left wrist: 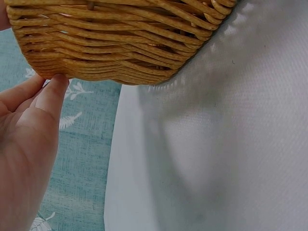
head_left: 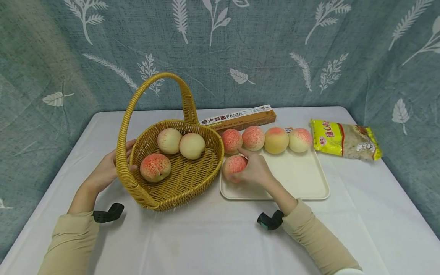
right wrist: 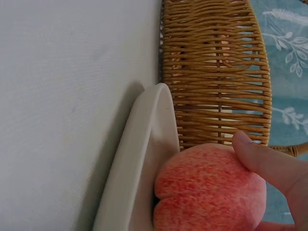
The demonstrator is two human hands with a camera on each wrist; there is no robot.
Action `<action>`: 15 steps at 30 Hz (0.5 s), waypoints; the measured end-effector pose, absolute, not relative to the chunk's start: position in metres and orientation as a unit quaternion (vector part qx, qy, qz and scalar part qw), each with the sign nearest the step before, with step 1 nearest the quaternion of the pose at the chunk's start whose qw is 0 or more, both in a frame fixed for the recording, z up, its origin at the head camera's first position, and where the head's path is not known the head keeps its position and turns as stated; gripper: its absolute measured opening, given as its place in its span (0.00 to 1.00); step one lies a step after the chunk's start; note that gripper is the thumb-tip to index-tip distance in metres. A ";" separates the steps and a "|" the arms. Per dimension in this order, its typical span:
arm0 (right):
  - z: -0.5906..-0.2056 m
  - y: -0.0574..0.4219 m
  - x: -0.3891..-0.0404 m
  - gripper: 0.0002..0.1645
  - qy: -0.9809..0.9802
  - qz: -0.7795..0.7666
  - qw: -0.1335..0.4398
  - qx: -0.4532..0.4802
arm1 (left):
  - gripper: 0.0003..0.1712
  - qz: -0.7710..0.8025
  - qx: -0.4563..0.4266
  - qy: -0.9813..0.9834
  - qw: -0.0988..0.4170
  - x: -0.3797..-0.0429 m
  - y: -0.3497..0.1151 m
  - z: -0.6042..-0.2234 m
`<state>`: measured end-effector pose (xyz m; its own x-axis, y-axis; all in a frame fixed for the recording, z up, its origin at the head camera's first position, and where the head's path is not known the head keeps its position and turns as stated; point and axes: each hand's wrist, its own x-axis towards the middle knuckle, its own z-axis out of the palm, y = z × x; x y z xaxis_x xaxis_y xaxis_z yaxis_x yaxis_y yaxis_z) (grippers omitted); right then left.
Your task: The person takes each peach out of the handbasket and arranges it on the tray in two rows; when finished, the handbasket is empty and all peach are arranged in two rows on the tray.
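My right hand (head_left: 255, 168) grips a red-speckled peach (head_left: 234, 166) at the left side of a cream tray (head_left: 293, 179). In the right wrist view, the thumb lies over this peach (right wrist: 211, 187), low beside the tray's rim. My left hand (head_left: 111, 168) holds the left side of a woven basket (head_left: 189, 191) with a tall handle, its fingers partly hidden by the handle. Two pale peaches (head_left: 169, 140) and a red-speckled peach (head_left: 155, 168) lie inside the basket. Along the tray's back edge sits a row of several peaches (head_left: 276, 140).
Behind the tray lies a long pasta box (head_left: 240, 117). A yellow food packet (head_left: 345, 140) rests to the right of the tray. White cloth (head_left: 192, 240) covers the table, and a patterned blue-green curtain (head_left: 268, 53) hangs behind it. The basket's right side stands close against the tray.
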<state>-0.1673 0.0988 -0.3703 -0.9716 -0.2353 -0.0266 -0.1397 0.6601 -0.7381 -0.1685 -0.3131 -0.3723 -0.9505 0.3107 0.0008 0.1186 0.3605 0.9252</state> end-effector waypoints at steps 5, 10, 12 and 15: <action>-0.364 0.101 -0.167 0.56 0.908 -0.400 0.078 -0.100 | 0.46 0.550 0.132 0.820 0.085 -0.168 -0.313 -0.372; -0.353 0.100 -0.167 0.53 0.906 -0.404 0.070 -0.107 | 0.46 0.547 0.132 0.823 0.084 -0.168 -0.313 -0.371; -0.349 0.099 -0.167 0.51 0.906 -0.404 0.057 -0.115 | 0.46 0.546 0.132 0.823 0.084 -0.168 -0.313 -0.371; -0.344 0.093 -0.168 0.51 0.901 -0.413 0.045 -0.127 | 0.46 0.545 0.133 0.824 0.082 -0.168 -0.313 -0.372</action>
